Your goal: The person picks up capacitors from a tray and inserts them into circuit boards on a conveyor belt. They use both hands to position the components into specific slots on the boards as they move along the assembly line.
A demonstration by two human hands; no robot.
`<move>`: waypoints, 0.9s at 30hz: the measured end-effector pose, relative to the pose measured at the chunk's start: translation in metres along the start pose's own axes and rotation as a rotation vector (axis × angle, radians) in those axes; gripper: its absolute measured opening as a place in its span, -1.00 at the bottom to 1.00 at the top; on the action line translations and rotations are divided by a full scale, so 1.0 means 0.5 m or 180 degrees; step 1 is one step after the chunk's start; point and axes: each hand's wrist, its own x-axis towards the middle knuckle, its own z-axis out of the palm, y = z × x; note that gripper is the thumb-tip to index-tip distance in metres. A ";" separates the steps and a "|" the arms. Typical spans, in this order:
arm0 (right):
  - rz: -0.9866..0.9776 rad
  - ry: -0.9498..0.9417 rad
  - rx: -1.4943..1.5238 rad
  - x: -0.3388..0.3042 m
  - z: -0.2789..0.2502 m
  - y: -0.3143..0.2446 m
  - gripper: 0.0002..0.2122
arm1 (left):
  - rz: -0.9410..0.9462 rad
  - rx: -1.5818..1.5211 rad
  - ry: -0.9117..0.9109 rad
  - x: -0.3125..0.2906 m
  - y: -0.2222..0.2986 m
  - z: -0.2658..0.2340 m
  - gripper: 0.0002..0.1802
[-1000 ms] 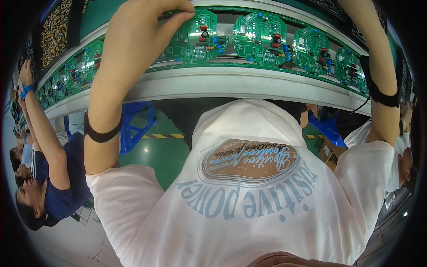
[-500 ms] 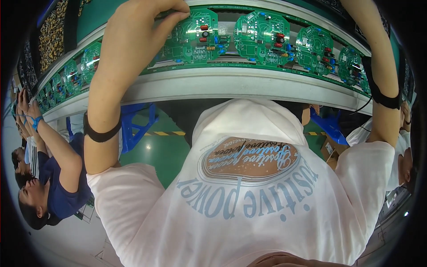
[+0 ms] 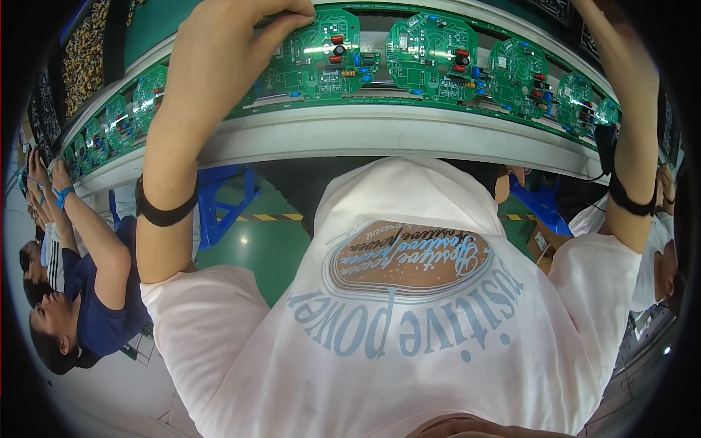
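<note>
My left hand [image 3: 230, 55] reaches over a green circuit board [image 3: 321, 77], thumb and fingers pinched together at its far left part. Whatever is between the fingertips is too small or hidden to make out. The board carries red, black and blue components. To its right lies a second circuit board [image 3: 431, 58] with similar parts, then more boards, such as one further right [image 3: 515, 80]. My right forearm [image 3: 634, 109] stretches up toward the far right, and its hand lies beyond the upper edge. Black bands circle both my forearms.
The boards sit in a line along a pale metal rail [image 3: 394, 135]. A bin of small yellowish parts [image 3: 91, 55] stands at the far left. A co-worker in dark blue [image 3: 109, 270] works on the left. Blue stools [image 3: 219, 208] stand below the rail.
My right forearm has shifted, its band now lower, and the hand is still out of sight. My left hand stays pinched at nearly the same spot. The boards sit very slightly further right.
</note>
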 end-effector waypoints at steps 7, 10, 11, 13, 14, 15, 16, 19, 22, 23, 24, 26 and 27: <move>0.1923 -0.0086 0.2341 -0.100 0.004 -0.057 -0.89 | -0.0116 0.1068 -0.0512 -0.007 0.013 -0.019 -0.82; 0.2198 -0.0132 0.3403 -0.111 0.022 -0.043 -0.89 | 0.0194 0.1908 -0.0456 -0.017 0.029 -0.007 -0.80; 0.2273 -0.0113 0.3596 -0.118 0.026 -0.045 -0.89 | 0.0217 0.1888 -0.0455 -0.010 0.028 -0.005 -0.80; 0.2477 0.0025 0.3362 -0.134 0.036 -0.058 -0.88 | 0.0487 0.1921 -0.0477 0.014 0.031 -0.006 -0.81; 0.2526 0.0049 0.3317 -0.143 0.045 -0.053 -0.87 | 0.0602 0.1950 -0.0495 0.025 0.035 -0.009 -0.81; 0.2537 0.0046 0.3291 -0.149 0.049 -0.052 -0.87 | 0.0571 0.1988 -0.0494 0.036 0.051 -0.017 -0.81; 0.2135 -0.0086 0.3191 -0.159 0.054 -0.028 -0.87 | 0.0190 0.1988 -0.0291 0.054 0.068 -0.022 -0.82; 0.1419 -0.0260 0.2904 -0.181 0.061 0.007 -0.84 | -0.0479 0.1883 0.0105 0.109 0.064 -0.013 -0.83; 0.1232 -0.0364 0.2753 -0.186 0.068 -0.004 -0.83 | -0.0215 0.1853 0.0181 0.145 0.018 -0.003 -0.83; 0.1232 -0.0368 0.2757 -0.189 0.072 -0.008 -0.83 | -0.0165 0.1849 0.0195 0.157 0.006 0.000 -0.83; 0.1288 -0.0330 0.2756 -0.193 0.077 -0.012 -0.82 | -0.0058 0.1886 0.0151 0.169 -0.003 0.002 -0.84; 0.1396 -0.0257 0.2753 -0.199 0.087 -0.022 -0.82 | 0.0098 0.1944 0.0087 0.191 -0.019 0.009 -0.85; 0.1391 -0.0263 0.2756 -0.199 0.092 -0.033 -0.82 | 0.0150 0.1968 0.0067 0.199 -0.027 0.012 -0.85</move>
